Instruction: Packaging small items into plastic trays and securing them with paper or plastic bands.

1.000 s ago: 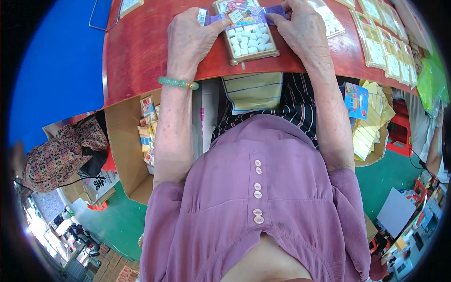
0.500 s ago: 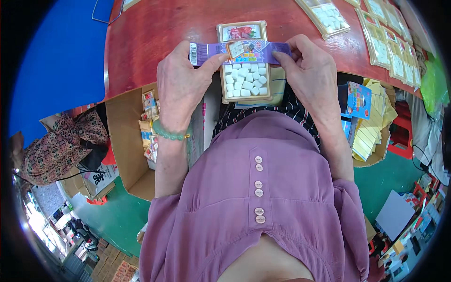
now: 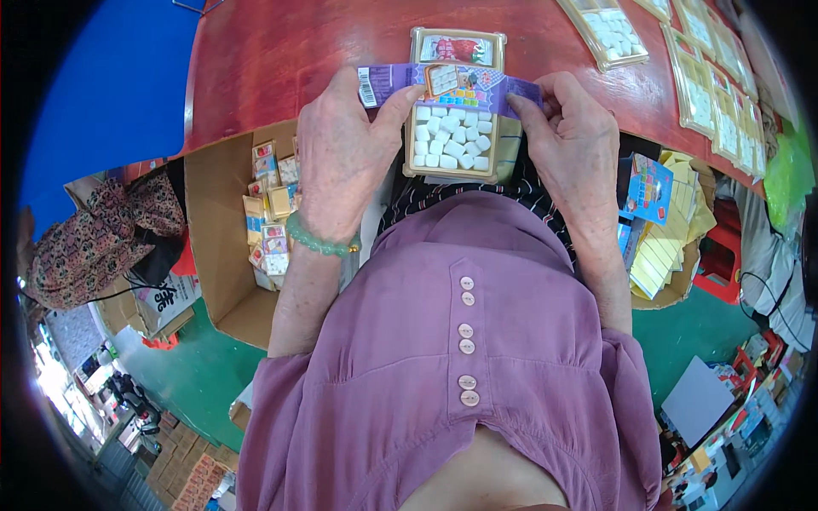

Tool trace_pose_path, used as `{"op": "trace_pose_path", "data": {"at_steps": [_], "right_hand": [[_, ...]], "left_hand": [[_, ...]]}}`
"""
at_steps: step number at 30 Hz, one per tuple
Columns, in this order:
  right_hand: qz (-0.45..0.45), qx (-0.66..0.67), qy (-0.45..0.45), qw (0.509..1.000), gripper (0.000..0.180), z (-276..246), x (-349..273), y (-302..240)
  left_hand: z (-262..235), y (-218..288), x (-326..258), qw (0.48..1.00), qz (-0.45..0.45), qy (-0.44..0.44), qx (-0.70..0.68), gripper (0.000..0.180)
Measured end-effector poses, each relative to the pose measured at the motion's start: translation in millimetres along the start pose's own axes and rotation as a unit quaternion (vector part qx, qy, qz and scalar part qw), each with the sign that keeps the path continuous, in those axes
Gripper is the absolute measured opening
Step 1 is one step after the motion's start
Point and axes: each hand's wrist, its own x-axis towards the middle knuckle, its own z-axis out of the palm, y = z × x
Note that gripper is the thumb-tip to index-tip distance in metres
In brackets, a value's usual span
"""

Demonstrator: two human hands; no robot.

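Note:
A purple printed card sleeve (image 3: pixel 464 92) lies across the middle of a clear-topped plastic tray (image 3: pixel 411 153). White marshmallow-like pieces (image 3: pixel 452 140) fill the tray's near part, and a red-and-white sachet (image 3: pixel 457 49) sits in its far end. My left hand (image 3: pixel 354 140) pinches the sleeve's left end, thumb on top, beside a barcode panel. With thumb and fingers, my right hand (image 3: pixel 569 136) grips the sleeve's right end. The sleeve's ends stick out past both sides of the tray. The tray overhangs the table's near edge, above my lap.
Similar filled trays (image 3: pixel 603 32) lie on the red table (image 3: pixel 298 51) at the right. Below its edge, a cardboard box (image 3: pixel 223 230) of small wrapped packs stands left. Another box at right holds yellow sheets (image 3: pixel 665 247) and blue cards (image 3: pixel 649 187). A blue sheet (image 3: pixel 102 94) covers the far left.
The view has shifted a little. Both hands still hold the sleeve ends across the tray, and the sleeve remains laid over it with little visible change.

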Motion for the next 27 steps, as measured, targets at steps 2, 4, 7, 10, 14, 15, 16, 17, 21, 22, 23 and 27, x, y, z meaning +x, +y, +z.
{"op": "trace_pose_path", "data": {"at_steps": [2, 4, 7, 10, 14, 15, 16, 17, 21, 22, 23, 27], "right_hand": [[-0.003, -0.006, -0.006, 1.0, 0.014, -0.3, 0.6, -2.2], [-0.006, -0.007, -0.003, 1.0, 0.014, 1.7, -0.2, -0.4], [-0.012, -0.012, 0.006, 1.0, 0.013, 3.2, -1.0, -1.0], [-0.012, -0.011, 0.001, 1.0, 0.014, 2.7, -0.7, -2.9], [0.014, 0.001, -0.017, 1.0, 0.014, 1.5, -1.4, -8.6], [0.016, 0.001, -0.016, 1.0, 0.014, 2.7, -1.3, -7.7], [0.005, -0.002, -0.01, 1.0, 0.014, 4.6, -1.0, -5.8], [-0.006, -0.004, -0.004, 1.0, 0.014, 6.6, -0.8, -4.0], [-0.038, -0.026, 0.021, 0.999, 0.013, 10.5, -0.9, 0.0], [-0.041, -0.026, 0.021, 0.999, 0.013, 10.7, -0.7, 0.0], [-0.045, -0.026, 0.02, 0.998, 0.013, 11.0, -0.7, 0.0], [-0.039, -0.027, 0.023, 0.999, 0.013, 11.8, -0.3, 0.8]], "left_hand": [[5.4, -3.6, -1.5, 1.0, 0.0, 0.007, -0.017, 0.039], [13.8, -8.0, -2.2, 0.999, 0.001, 0.014, -0.035, 0.037], [21.7, -8.8, -4.7, 0.974, -0.045, 0.022, -0.222, 0.03], [23.1, -6.9, -7.3, 0.942, -0.074, 0.019, -0.326, 0.024], [27.7, -8.6, -11.8, 0.901, -0.103, 0.012, -0.421, 0.021], [29.6, -8.6, -11.7, 0.876, -0.105, 0.017, -0.471, 0.02], [29.7, -7.8, -11.4, 0.876, -0.105, 0.014, -0.47, 0.02], [29.0, -6.6, -11.1, 0.861, -0.121, 0.01, -0.495, 0.022], [28.0, -6.5, -11.2, 0.849, -0.128, -0.001, -0.512, 0.027], [27.6, -5.7, -11.6, 0.849, -0.128, 0.0, -0.512, 0.027], [27.3, -4.3, -12.1, 0.854, -0.133, 0.001, -0.504, 0.028], [27.7, -3.6, -10.6, 0.85, -0.134, 0.006, -0.51, 0.032]]}}
